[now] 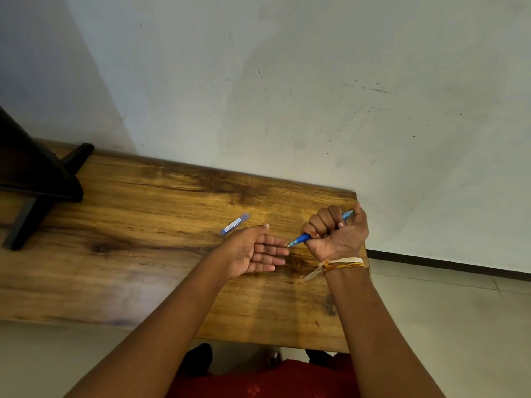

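My right hand (336,232) grips a blue pen (301,239) in a fist, its tip pointing left and down. The tip meets the fingertips of my left hand (253,252), which lies palm up with straight fingers just over the wooden table (143,254). A small blue lead case (234,224) lies on the table just behind my left hand, untouched. A thread band is tied round my right wrist.
A black stand (34,179) with splayed feet sits on the table's far left. A pale wall runs along the table's back edge. The table's right end stops just past my right hand, with tiled floor beyond. The near edge runs under my forearms.
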`<state>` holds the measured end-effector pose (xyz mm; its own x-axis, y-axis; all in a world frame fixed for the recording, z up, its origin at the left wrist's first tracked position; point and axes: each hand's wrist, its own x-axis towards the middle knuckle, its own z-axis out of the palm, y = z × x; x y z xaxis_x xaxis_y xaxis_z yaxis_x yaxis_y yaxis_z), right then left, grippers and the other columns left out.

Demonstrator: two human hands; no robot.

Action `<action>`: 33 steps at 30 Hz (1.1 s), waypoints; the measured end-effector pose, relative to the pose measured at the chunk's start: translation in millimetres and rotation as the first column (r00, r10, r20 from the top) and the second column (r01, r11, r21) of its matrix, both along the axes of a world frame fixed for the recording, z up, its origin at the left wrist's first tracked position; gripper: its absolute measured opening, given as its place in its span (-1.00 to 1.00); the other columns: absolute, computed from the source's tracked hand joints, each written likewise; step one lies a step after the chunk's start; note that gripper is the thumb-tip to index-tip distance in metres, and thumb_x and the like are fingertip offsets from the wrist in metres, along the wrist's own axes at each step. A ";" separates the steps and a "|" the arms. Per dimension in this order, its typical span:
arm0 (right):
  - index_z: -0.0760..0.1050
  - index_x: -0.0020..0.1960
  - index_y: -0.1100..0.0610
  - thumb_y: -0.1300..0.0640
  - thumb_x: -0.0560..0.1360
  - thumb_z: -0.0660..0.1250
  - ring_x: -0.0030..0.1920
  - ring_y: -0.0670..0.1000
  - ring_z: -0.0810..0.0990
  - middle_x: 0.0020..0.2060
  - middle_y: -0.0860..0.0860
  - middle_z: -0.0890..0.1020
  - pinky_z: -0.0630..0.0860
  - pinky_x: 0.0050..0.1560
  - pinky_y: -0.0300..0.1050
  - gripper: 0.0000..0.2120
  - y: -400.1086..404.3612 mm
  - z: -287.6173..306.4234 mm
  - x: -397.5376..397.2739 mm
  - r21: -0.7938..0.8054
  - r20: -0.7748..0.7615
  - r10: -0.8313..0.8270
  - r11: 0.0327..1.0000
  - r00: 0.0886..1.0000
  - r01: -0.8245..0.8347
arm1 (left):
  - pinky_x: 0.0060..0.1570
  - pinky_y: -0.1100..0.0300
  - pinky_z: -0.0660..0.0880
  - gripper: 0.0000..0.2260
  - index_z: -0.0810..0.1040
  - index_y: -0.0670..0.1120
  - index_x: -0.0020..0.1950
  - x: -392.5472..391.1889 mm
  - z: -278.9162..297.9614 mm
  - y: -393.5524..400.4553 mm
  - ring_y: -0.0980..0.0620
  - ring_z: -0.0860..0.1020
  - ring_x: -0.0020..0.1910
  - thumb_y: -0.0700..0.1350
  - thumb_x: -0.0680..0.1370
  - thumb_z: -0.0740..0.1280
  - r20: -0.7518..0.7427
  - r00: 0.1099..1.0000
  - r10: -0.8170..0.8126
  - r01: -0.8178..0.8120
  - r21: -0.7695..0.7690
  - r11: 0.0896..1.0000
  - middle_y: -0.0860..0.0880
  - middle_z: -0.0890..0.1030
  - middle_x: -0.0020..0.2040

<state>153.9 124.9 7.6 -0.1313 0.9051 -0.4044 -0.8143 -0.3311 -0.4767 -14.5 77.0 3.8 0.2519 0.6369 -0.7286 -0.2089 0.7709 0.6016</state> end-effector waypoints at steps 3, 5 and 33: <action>0.15 -0.59 0.06 -0.17 0.49 0.00 -0.64 -0.07 0.11 -0.66 -0.05 0.17 0.03 -0.46 -0.26 -0.46 -0.2 1.7 0.6 -0.004 0.013 -0.018 1.000 1.000 0.018 | -0.02 0.09 0.56 -0.51 0.63 -0.22 0.04 0.5 1.3 -0.1 -0.11 0.67 -0.04 0.11 0.64 0.05 0.047 0.999 -0.023 0.024 -0.011 1.000 -0.18 0.70 -0.02; 0.16 -0.59 0.06 -0.19 0.49 -0.01 -0.64 -0.07 0.11 -0.66 -0.05 0.17 0.04 -0.46 -0.27 -0.45 -0.4 1.6 0.8 -0.003 0.009 -0.025 1.000 1.000 0.025 | -0.01 0.08 0.56 -0.48 0.63 -0.22 0.04 0.4 0.4 0.1 -0.12 0.67 -0.03 0.13 0.64 0.03 0.048 0.998 -0.032 0.033 -0.011 0.999 -0.20 0.69 0.01; 0.18 -0.59 0.07 -0.22 0.51 -0.02 -0.62 -0.07 0.08 -0.67 -0.05 0.18 0.05 -0.47 -0.27 -0.42 0.7 -1.3 1.8 -0.015 -0.012 -0.009 1.000 1.000 0.009 | -0.03 0.10 0.57 -0.44 0.64 -0.23 0.01 0.0 -1.9 2.5 -0.10 0.68 -0.06 0.16 0.63 0.02 0.040 0.998 -0.047 0.048 -0.005 0.999 -0.21 0.69 0.02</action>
<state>155.7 125.6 6.3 -0.1284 0.9002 -0.4162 -0.8231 -0.3308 -0.4616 -14.5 79.5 1.9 0.3108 0.6189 -0.7214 -0.1959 0.7844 0.5885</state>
